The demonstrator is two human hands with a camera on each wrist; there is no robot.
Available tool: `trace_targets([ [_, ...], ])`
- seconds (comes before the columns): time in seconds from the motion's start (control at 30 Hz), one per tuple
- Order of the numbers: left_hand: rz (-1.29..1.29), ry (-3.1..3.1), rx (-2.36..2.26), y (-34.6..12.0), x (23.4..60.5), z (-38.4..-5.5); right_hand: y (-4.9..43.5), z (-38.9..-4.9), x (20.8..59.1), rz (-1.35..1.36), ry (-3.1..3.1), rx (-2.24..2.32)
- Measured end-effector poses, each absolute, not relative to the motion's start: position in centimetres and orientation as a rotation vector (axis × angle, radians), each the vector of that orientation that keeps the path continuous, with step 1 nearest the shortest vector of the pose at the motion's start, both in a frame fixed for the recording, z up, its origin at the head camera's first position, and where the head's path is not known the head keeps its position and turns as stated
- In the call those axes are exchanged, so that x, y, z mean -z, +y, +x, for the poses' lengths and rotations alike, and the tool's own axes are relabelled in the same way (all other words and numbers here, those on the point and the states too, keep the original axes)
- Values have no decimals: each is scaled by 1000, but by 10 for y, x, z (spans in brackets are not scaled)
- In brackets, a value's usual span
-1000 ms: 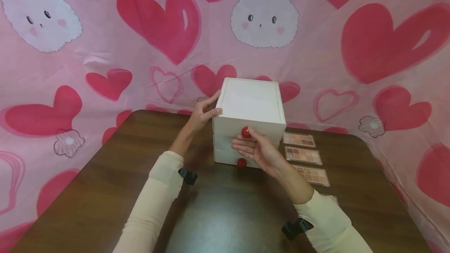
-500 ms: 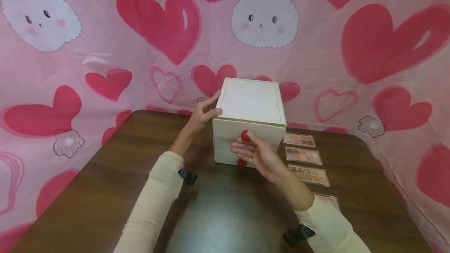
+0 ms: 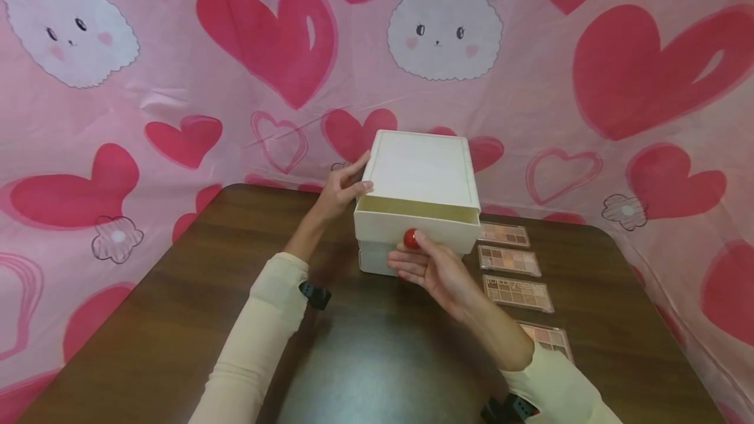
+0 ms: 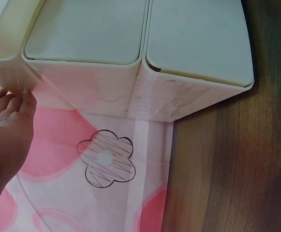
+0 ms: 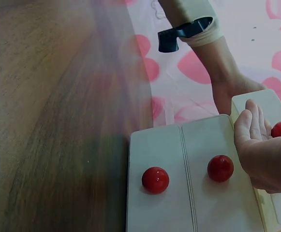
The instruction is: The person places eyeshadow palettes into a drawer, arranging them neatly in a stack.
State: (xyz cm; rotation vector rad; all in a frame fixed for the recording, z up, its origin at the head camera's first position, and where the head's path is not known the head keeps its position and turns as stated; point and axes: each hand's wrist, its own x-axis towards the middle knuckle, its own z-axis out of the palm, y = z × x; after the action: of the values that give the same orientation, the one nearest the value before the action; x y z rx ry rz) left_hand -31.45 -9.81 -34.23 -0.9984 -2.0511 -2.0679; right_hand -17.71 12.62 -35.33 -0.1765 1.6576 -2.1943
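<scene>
A white three-drawer storage box (image 3: 421, 165) stands on the table, its top drawer (image 3: 379, 226) pulled partway out with a yellowish interior strip showing. My right hand (image 3: 438, 270) pinches that drawer's round red knob (image 3: 410, 239) between thumb and index finger; the other fingers extend below it. My left hand (image 3: 341, 190) rests against the box's upper left side, thumb at the top front corner. In the left wrist view its fingertips (image 4: 26, 99) touch the side wall. The right wrist view shows the lower drawers' red knobs (image 5: 155, 180), both drawers pushed in.
Several eyeshadow palettes lie in a column right of the box, among them a far palette (image 3: 504, 234) and a near palette (image 3: 548, 339) partly behind the right forearm. Brown wooden table (image 3: 177, 319) underneath; a pink heart-and-rabbit cloth (image 3: 365, 38) hangs behind it.
The top drawer has come out from its closed position towards me, my right hand drawing back with the knob. My left hand has stayed in place on the box.
</scene>
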Motion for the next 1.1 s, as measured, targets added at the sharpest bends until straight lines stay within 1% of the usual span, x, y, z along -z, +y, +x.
trace_targets([
  [0.67, -993, -2062, 2103, -99, 344, -317, 122, -150, 360, -279, 1664, 2200],
  [1.1, -971, -2083, 2055, -99, 341, -314, 120, -124, 362, -339, 1615, 2189],
])
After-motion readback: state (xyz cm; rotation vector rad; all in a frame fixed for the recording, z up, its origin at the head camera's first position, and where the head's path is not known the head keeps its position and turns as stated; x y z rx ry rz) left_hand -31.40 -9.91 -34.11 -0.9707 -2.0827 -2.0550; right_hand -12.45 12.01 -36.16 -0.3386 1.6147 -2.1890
